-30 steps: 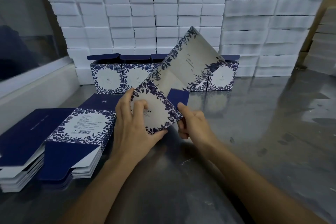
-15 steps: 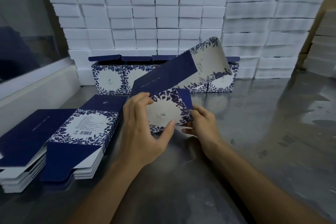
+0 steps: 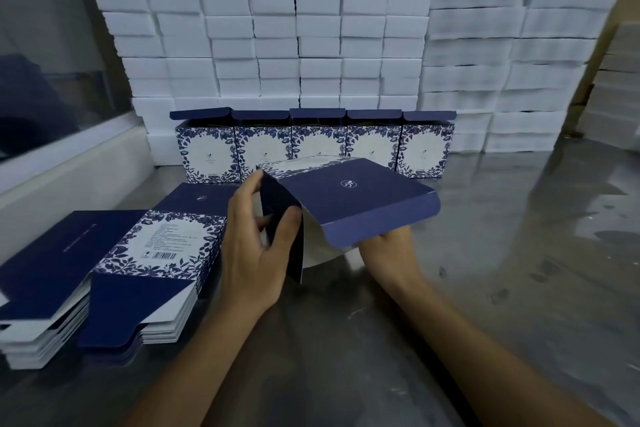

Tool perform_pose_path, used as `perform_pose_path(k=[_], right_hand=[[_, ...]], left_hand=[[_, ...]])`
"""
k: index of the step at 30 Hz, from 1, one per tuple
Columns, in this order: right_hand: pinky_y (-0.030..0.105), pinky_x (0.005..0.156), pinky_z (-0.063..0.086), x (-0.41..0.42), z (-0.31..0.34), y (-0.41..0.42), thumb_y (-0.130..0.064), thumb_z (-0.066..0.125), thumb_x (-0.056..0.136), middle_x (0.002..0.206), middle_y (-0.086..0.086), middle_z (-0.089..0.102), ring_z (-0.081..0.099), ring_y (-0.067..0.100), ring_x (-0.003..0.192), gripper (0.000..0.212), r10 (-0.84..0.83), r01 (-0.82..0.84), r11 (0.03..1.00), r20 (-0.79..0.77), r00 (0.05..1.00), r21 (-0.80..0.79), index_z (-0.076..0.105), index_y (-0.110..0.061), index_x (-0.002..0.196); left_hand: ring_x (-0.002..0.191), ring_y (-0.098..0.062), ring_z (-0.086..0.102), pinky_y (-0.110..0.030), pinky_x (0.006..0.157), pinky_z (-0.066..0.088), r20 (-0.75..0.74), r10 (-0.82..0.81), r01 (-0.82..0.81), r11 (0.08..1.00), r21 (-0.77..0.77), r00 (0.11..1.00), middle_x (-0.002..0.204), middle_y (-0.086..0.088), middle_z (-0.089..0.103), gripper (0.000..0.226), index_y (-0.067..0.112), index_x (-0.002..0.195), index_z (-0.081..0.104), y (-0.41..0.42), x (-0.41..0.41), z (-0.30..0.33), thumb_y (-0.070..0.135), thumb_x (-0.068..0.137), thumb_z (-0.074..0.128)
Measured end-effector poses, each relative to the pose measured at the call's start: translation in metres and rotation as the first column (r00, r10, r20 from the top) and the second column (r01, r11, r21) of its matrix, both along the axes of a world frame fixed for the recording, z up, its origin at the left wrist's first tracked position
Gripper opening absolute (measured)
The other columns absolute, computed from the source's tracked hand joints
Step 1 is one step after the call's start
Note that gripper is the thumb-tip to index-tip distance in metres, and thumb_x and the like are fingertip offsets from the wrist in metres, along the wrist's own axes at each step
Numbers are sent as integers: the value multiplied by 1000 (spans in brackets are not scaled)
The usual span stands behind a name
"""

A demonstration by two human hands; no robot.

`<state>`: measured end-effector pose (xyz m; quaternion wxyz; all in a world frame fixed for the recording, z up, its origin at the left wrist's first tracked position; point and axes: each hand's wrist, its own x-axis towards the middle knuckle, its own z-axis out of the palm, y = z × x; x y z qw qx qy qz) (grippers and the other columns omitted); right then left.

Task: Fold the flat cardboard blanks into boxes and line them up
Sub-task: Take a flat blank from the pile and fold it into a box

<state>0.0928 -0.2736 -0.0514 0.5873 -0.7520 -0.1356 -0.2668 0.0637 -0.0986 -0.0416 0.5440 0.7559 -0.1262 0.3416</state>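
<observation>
While five finished boxes (image 3: 313,152) wait in a row at the back of the steel bench (image 3: 519,253), lids up against a wall of stacked white blocks (image 3: 311,38), a person works a sixth blank (image 3: 349,204) into shape just in front of them. The left hand (image 3: 256,246) has its grip around the near end of the part-opened blank, thumb pressed on a navy side flap and fingers curled behind it. The right hand (image 3: 388,246) supports the piece from below; its fingers are hidden under the navy panel, so how tightly they close cannot be told. The blank is held above the bench, its logo panel facing up and the white inside showing at the open end.

To the left, two piles of flat blanks (image 3: 149,253) lie ready on the bench, just beside the left wrist.

The risks from here look modest but real. Pressing the flap before the sleeve is squared could crease the card off its score line. A loose hold underneath could let the sleeve collapse flat again. Swinging the long panel toward the row could knock the standing boxes out of line.
</observation>
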Motion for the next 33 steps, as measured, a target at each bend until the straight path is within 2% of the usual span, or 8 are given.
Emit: perform_pose_path(k=[4,7,10,14,17,22,27,33], right_hand=[[38,73,55,-4,9,4,-44,48,87,89,7,62,60,15,81,34,68,-68,997,8,998,41,61,-14,94],[12,72,45,-8,15,5,-61,45,88,89,1,58,55,6,80,24,74,-77,994,48,996,72,61,-48,98],[5,89,38,-13,18,6,-58,41,94,122,-9,62,56,-2,113,47,170,-175,982,83,982,67,57,-32,129],[3,94,38,-17,16,12,-62,40,99,131,-35,55,49,-11,126,48,318,-319,948,70,945,1,46,-37,139],[14,105,38,-18,15,11,-68,41,96,144,-21,51,45,3,136,68,342,-340,940,97,935,-37,42,-25,150],[56,114,33,-16,19,10,-79,39,91,155,3,43,39,26,144,90,342,-326,929,66,937,-173,38,-13,153],[53,112,37,-15,19,0,-82,36,89,155,-16,42,41,19,141,88,366,-344,912,66,928,-221,34,-24,155],[53,106,40,-11,16,5,-83,26,89,142,-3,55,49,23,133,88,314,-292,923,53,948,-251,40,-24,153]], left_hand=[[115,14,47,-4,86,38,59,2,-2,1000,3,998,135,29,45,54,53,140,34,1,2,7,66,88,42],[110,-4,59,-29,89,50,-36,-40,32,979,-200,999,130,13,58,63,44,129,55,1,3,16,79,77,45],[81,-16,62,-26,58,52,-142,-81,16,912,-410,987,100,-14,60,53,29,94,61,3,2,28,73,70,44],[72,-3,54,-17,69,42,-179,45,-96,952,-292,983,77,8,56,23,29,73,52,6,0,32,44,90,60],[60,-13,32,-11,55,32,-400,27,-151,948,-280,916,65,-3,32,43,17,63,32,12,11,27,0,99,49],[59,-13,27,-24,54,32,-424,45,-243,871,-426,905,67,-4,28,42,18,66,28,17,0,38,-2,102,39],[75,-15,67,-31,70,52,-267,-101,-137,657,-741,958,83,-4,72,4,14,86,65,26,0,55,15,84,68],[67,-9,68,-26,59,54,-271,-81,-145,682,-717,959,68,8,72,16,23,69,67,29,3,53,31,83,72]])
